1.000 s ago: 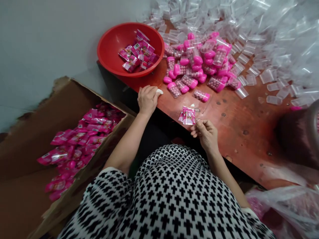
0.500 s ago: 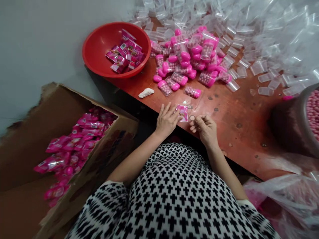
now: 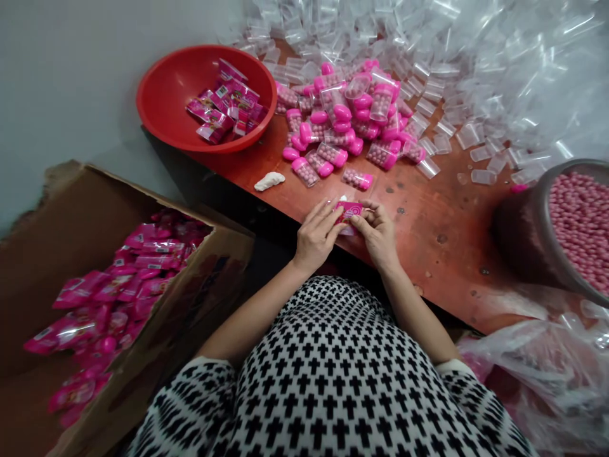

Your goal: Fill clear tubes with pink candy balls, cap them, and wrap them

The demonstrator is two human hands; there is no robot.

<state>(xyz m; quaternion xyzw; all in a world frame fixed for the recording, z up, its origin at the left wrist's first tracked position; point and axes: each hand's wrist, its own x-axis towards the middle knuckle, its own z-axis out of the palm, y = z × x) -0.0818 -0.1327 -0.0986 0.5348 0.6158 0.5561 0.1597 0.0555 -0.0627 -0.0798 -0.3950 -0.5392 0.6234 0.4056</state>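
Note:
A small pink printed packet [image 3: 351, 208] is between my two hands at the near edge of the table, with a paler strip showing below it. My left hand [image 3: 314, 236] has its fingers together over the packet's left side, gripping it there. On the right, my right hand [image 3: 380, 236] pinches the packet's other edge between thumb and fingers. Just beyond lies a clear tube of pink balls with a pink cap [image 3: 358, 179]. A white lump [image 3: 269, 181] rests on the table to the left, and a smaller white bit [image 3: 343, 198] sits behind the packet.
A red bowl [image 3: 159, 117] holding pink packets stands at the back left. Filled tubes [image 3: 333, 152] are heaped mid-table, with many clear empty tubes [image 3: 483, 176] behind. A bucket [image 3: 537, 219] of pink balls stands right. Lower left is a cardboard box [image 3: 228, 244] of pink packages.
My right hand has moved left and taken hold of the packet's edge; the pale round bit at its fingertips no longer shows. My left fingers have drawn together. The view has shifted slightly.

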